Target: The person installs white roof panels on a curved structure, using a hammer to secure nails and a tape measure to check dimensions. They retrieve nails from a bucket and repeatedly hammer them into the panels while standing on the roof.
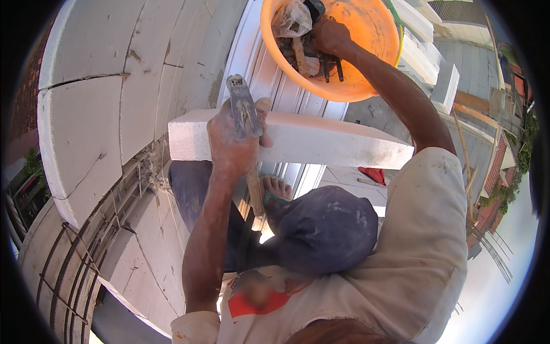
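Note:
My left hand [232, 137] grips a hammer [243, 106] with a dusty metal head and a wooden handle pointing down, resting by a long white block [338, 137] that lies crosswise in front of me. My right hand [332, 37] reaches into an orange plastic bucket [369, 74] beyond the block, fingers curled among dark tools [329, 69], a wooden handle [299, 57] and a crumpled clear plastic bag [292, 20]; what it holds is too hidden to make out. My knee [318, 226] and sandalled foot [275, 189] are below the block.
A white block wall [86, 126] runs along my left, with steel rebar [63, 269] lower down. Grooved white planks [278, 103] lie beneath the bucket. A red object [371, 175] lies beyond my knee. More blocks [444, 86] and bamboo poles [461, 143] stand to the right.

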The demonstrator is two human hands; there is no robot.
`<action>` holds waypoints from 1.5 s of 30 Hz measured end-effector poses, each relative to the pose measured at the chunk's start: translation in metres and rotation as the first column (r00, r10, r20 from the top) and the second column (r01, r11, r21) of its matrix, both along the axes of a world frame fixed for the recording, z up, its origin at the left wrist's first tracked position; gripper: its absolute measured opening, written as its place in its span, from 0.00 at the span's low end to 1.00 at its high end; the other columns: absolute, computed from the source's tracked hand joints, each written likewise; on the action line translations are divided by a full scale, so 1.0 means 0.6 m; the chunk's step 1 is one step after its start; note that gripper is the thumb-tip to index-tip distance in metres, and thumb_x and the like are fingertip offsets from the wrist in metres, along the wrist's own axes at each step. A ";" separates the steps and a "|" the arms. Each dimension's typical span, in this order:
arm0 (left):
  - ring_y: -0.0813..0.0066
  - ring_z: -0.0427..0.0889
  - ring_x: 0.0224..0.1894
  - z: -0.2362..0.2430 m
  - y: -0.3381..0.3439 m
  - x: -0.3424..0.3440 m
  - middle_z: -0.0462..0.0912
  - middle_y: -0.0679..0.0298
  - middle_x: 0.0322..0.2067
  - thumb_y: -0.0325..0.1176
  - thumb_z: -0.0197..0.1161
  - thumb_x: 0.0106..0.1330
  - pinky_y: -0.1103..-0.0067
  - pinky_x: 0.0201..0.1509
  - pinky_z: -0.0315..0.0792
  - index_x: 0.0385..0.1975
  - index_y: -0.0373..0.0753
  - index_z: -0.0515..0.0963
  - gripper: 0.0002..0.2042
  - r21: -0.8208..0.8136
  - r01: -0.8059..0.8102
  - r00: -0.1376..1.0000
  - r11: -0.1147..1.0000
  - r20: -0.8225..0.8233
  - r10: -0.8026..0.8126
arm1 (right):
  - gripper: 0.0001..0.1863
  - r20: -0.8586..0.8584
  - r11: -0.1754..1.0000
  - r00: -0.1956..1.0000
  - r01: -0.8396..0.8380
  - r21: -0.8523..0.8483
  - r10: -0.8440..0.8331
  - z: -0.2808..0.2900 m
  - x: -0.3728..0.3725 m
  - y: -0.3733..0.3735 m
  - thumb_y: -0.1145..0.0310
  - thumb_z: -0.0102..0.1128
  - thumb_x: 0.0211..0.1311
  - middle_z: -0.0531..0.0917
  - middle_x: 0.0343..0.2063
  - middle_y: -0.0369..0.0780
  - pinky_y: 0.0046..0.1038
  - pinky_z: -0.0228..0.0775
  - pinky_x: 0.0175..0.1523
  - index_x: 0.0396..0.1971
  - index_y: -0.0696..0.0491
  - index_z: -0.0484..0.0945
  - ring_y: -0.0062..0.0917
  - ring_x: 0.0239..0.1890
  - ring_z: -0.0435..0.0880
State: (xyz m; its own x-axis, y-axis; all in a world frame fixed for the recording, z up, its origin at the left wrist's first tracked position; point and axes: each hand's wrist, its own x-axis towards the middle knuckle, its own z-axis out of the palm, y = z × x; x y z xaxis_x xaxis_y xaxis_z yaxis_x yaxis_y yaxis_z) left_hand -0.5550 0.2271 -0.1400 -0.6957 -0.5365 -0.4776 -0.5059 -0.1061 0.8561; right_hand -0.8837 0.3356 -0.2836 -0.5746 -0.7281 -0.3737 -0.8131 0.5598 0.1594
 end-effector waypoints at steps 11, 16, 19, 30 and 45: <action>0.72 0.86 0.18 -0.012 0.002 0.007 0.83 0.60 0.18 0.42 0.68 0.70 0.74 0.26 0.78 0.35 0.31 0.79 0.17 0.053 -0.025 1.000 0.998 -0.017 0.026 | 0.22 0.005 0.982 0.986 0.165 0.088 -0.166 0.024 0.041 -0.035 0.54 0.62 0.59 0.90 0.43 0.44 0.47 0.80 0.48 0.47 0.54 0.85 0.40 0.46 0.90; 0.74 0.82 0.18 0.008 0.006 0.001 0.79 0.63 0.19 0.38 0.67 0.72 0.76 0.24 0.73 0.36 0.31 0.79 0.14 0.088 -0.038 0.996 0.995 -0.075 0.045 | 0.22 0.285 0.903 0.901 0.388 -0.187 -0.328 0.040 0.007 -0.007 0.52 0.61 0.61 0.90 0.40 0.48 0.43 0.79 0.52 0.44 0.56 0.86 0.43 0.45 0.89; 0.72 0.86 0.18 -0.003 0.001 0.006 0.83 0.59 0.17 0.45 0.68 0.70 0.75 0.26 0.78 0.36 0.30 0.79 0.19 0.012 -0.013 0.997 1.000 -0.081 0.014 | 0.22 0.369 0.957 0.908 0.261 -0.130 -0.197 0.060 -0.015 0.009 0.53 0.62 0.61 0.89 0.38 0.51 0.41 0.78 0.49 0.43 0.56 0.87 0.46 0.43 0.88; 0.73 0.85 0.18 -0.006 -0.001 0.012 0.82 0.60 0.17 0.45 0.66 0.70 0.76 0.25 0.77 0.34 0.29 0.79 0.19 0.060 -0.029 0.993 0.998 -0.111 0.036 | 0.12 0.357 0.993 0.932 0.094 -0.075 -0.061 0.201 0.037 0.051 0.69 0.54 0.65 0.86 0.26 0.46 0.40 0.75 0.41 0.36 0.58 0.86 0.36 0.32 0.86; 0.71 0.82 0.18 0.010 0.010 0.003 0.78 0.62 0.20 0.47 0.67 0.71 0.75 0.21 0.74 0.28 0.32 0.75 0.22 0.087 -0.022 0.984 0.996 -0.175 0.037 | 0.26 0.811 0.384 0.431 0.880 -0.280 -0.397 0.325 0.218 0.177 0.63 0.60 0.71 0.74 0.17 0.34 0.25 0.64 0.31 0.62 0.63 0.77 0.17 0.21 0.71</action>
